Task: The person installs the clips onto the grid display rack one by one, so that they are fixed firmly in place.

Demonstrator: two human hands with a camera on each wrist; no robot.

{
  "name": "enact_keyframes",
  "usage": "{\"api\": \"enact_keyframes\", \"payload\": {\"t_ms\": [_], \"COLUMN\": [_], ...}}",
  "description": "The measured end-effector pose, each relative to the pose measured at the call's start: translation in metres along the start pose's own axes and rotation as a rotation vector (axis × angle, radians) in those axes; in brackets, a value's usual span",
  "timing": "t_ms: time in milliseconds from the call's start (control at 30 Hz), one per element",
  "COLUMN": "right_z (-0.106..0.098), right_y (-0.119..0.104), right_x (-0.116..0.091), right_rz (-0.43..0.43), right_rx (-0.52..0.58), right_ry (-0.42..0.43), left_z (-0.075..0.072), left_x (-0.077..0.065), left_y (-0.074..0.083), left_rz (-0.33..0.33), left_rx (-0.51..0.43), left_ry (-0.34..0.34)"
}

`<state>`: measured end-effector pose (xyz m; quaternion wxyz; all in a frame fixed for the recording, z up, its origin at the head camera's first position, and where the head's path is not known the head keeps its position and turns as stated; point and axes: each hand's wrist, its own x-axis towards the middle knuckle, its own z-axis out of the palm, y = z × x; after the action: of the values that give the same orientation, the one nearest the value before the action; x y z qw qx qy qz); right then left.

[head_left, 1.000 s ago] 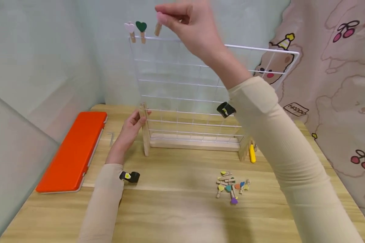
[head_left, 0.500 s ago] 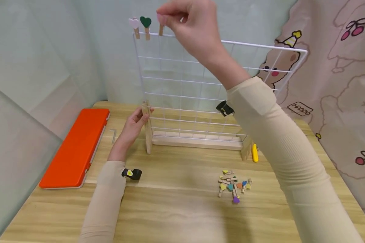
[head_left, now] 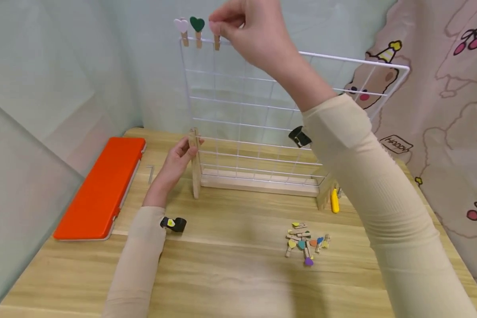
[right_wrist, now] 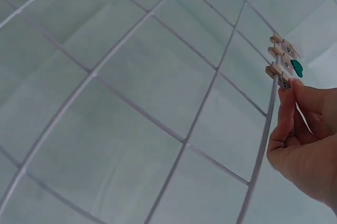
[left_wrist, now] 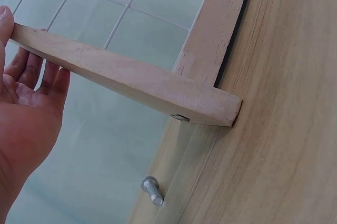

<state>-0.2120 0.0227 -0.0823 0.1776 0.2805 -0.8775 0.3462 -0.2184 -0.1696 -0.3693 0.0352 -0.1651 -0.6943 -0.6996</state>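
Observation:
In the head view my right hand [head_left: 260, 37] pinches a small wooden clothespin [head_left: 217, 43] with a pink top between thumb and forefinger. The clothespin's jaws straddle the top wire of a white wire grid [head_left: 353, 60], also seen in the right wrist view. To its left on that wire stand two more clothespins, one with a dark green heart [head_left: 197, 24] and one with a pale pink heart [head_left: 181, 25]. My left hand [head_left: 174, 163] grips the upper end of the left wooden post [left_wrist: 126, 77], thumb on one side and fingers on the other.
Several heart-topped clothespins [head_left: 301, 244] lie in a loose pile on the wooden table [head_left: 222, 274]. An orange case [head_left: 103, 190] is at the left, beside an L-shaped hex key [head_left: 150, 174]. A yellow-handled tool [head_left: 335, 201] lies by the stand's right foot.
My right hand has brought the pink-topped clothespin down from above the top wire onto it. The left hand keeps its grip on the post. The head view has shifted slightly.

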Motion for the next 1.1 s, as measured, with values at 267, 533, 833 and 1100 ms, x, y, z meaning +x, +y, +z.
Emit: {"api": "enact_keyframes", "payload": {"t_ms": [267, 533, 833, 1100], "right_z": [0.010, 0.012, 0.054, 0.065], "right_y": [0.001, 0.025, 0.110, 0.197], "right_x": [-0.003, -0.025, -0.129, -0.249], "right_rz": [-0.021, -0.290, -0.388, -0.094], "right_rx": [-0.057, -0.021, 0.132, 0.018], "right_ry": [-0.028, 0.105, -0.049, -0.345], "left_z": [-0.008, -0.012, -0.014, -0.016], "left_x": [-0.008, -0.011, -0.012, -0.013], "left_y": [-0.003, -0.001, -0.002, -0.003], "left_rz": [-0.018, -0.005, -0.007, 0.019], "left_rx": [0.030, 0.005, 0.007, 0.024], "left_ry": [0.029, 0.045, 0.067, 0.063]}}
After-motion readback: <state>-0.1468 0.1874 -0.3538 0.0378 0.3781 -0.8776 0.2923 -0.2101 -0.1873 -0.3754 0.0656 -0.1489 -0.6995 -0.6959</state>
